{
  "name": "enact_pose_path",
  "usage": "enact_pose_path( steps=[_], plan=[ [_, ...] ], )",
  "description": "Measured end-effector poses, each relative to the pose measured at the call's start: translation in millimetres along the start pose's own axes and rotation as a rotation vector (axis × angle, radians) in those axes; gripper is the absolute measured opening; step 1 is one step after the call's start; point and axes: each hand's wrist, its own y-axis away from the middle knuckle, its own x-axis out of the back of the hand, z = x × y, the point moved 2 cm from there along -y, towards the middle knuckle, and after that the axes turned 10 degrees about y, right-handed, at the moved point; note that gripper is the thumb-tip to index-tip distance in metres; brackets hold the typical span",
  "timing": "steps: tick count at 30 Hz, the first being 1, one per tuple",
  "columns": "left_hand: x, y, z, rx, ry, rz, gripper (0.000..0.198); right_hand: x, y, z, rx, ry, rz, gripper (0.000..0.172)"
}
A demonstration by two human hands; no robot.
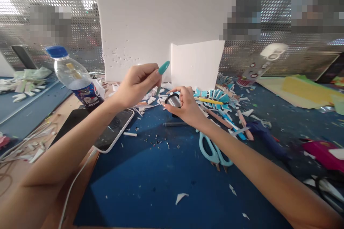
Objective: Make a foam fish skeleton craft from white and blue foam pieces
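My left hand point(141, 82) is raised above the mat, thumb pressed to curled fingers. A long teal, nail-shaped tip point(163, 67) shows at its thumb, and another teal tip points down below the fingers. Anything pinched there is too small to make out. My right hand point(188, 105) grips a small silver cylinder with a black rim point(174, 101), tilted toward me, its inside partly visible. Under that hand a dark pen point(174, 124) lies on the blue mat point(150, 182). Tiny dark and metallic bits point(157, 141) are scattered nearer me.
Light-blue scissors point(212, 152) lie beneath my right forearm. A phone point(115, 130) and a Pepsi bottle point(84, 91) stand left, with a white cable point(72, 186). White foam boards point(197, 64) rise behind foam scraps, a yellow tool point(211, 101) and blue-white pieces point(219, 94).
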Motion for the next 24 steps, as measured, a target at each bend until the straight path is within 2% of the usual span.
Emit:
enact_pose_path(
  steps=[6, 11, 14, 19, 24],
  plan=[
    [6.4, -2, 2, 0.024, 0.008, 0.046, 0.035, -2, 0, 4, 0.017, 0.046, 0.002, 0.033],
    [10.1, -3, 3, 0.048, -0.019, 0.027, 0.035, -3, -1, 2, 0.137, 0.159, 0.058, 0.018],
    [12.0, -4, 5, 0.042, -0.045, -0.001, 0.034, -4, -2, 2, 0.193, 0.227, 0.094, 0.018],
    [13.3, -6, 6, 0.009, 0.042, -0.111, 0.032, -8, -5, 0, 0.31, 0.056, -0.004, 0.015],
    [13.5, -5, 3, 0.138, 0.251, -0.312, 0.03, -9, -4, -4, 0.197, -0.084, -0.128, 0.023]
  ],
)
